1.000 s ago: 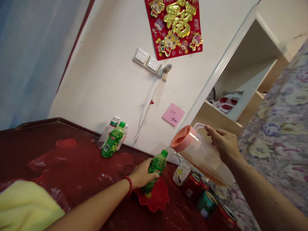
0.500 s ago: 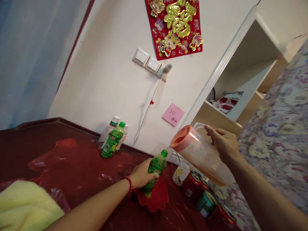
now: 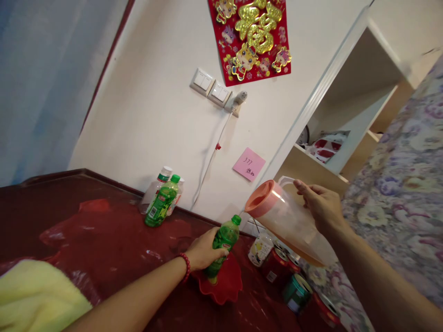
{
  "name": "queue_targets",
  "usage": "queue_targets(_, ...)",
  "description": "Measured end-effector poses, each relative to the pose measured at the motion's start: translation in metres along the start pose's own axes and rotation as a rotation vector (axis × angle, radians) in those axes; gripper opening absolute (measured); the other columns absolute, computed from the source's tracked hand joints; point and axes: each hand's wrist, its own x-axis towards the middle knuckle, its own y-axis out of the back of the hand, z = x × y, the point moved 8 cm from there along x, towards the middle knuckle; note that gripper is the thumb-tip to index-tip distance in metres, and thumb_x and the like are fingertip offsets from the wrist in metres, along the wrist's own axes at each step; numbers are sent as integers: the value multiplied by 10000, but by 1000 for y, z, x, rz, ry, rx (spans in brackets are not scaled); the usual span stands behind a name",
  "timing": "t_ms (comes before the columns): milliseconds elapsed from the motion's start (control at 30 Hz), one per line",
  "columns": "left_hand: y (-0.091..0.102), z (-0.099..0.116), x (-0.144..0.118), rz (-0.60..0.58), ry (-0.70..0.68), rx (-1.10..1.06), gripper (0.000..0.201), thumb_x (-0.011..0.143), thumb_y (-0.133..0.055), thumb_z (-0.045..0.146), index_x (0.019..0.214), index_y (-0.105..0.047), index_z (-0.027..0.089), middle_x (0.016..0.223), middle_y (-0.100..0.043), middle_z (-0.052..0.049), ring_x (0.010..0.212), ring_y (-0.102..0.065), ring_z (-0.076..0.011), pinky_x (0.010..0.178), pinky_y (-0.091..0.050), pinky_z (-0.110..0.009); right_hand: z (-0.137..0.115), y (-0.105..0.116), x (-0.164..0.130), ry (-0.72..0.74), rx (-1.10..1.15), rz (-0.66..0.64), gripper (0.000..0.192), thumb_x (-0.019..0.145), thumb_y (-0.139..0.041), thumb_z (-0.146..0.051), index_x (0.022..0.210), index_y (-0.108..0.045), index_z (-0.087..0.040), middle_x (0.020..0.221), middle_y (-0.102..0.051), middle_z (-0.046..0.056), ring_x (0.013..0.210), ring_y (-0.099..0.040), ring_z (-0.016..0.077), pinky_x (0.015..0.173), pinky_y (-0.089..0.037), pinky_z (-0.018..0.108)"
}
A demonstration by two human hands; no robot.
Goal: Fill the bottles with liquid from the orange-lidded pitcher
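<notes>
My left hand [image 3: 207,249], a red bead bracelet at its wrist, is wrapped round a green plastic bottle [image 3: 226,237]. The bottle leans a little to the right over a red scalloped dish [image 3: 226,285], its green cap or top at the mouth. A clear plastic pitcher [image 3: 292,221] with a pink lid [image 3: 265,198] hangs tilted in the air, gripped by its handle in my right hand [image 3: 320,205]. Its spout points left, close above the bottle's top. Amber liquid lies along the pitcher's lower side. Whether any liquid flows out is too small to tell.
Another green bottle [image 3: 161,203] stands by the wall with clear bottles behind it. Right of the dish are a white patterned container [image 3: 260,250], red cans [image 3: 276,266] and a green can [image 3: 296,293]. A yellow towel [image 3: 41,295] lies at front left.
</notes>
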Motion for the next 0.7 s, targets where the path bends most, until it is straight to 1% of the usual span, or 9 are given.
queue_targets(267, -1, -2, 1, 1, -9, -3, 614, 717, -707, 303, 1307, -560, 221, 1255, -672, -73, 1130, -626, -277, 994, -462, -345, 0, 0, 1, 31, 4, 3, 533, 660, -753, -683, 638, -674, -156, 460, -454, -28, 442, -390, 121, 402, -299, 255)
queue_targets(700, -2, 0, 1, -1, -12, -4, 598, 720, -700, 310, 1293, -559, 211, 1253, -667, -82, 1129, -622, -279, 990, -459, -349, -3, -1, -3, -7, -11, 8, 537, 637, -750, -698, 627, -664, -168, 469, -444, -28, 473, -385, 121, 417, -295, 252)
